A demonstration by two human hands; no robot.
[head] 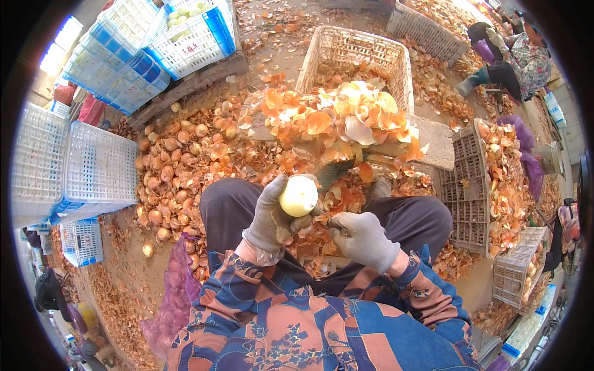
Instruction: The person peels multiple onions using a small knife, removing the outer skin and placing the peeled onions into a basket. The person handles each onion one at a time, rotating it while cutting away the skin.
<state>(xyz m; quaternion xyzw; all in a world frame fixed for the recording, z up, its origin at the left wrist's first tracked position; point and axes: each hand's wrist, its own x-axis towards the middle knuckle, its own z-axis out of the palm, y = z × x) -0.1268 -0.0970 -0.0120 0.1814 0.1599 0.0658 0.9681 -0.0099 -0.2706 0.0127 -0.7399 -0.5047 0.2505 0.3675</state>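
A pale peeled onion [298, 196] rests in my left hand [270, 213], whose gloved fingers curl around its left side and underneath. My right hand [365, 239], also in a grey glove, grips a small knife [321, 211]; its thin blade reaches to the onion's lower right side, and the handle is mostly hidden in my fist. Both hands are above my lap, between my knees. Beyond them, a wooden board [434, 141] carries a heap of loose orange onion skins [343, 116].
Unpeeled onions [167, 174] lie piled to the left beside a purple mesh sack [171, 297]. A plastic crate [357, 41] stands behind the board, another crate [465, 185] at the right. White crates [100, 160] line the left. A seated person [524, 60] is at the upper right.
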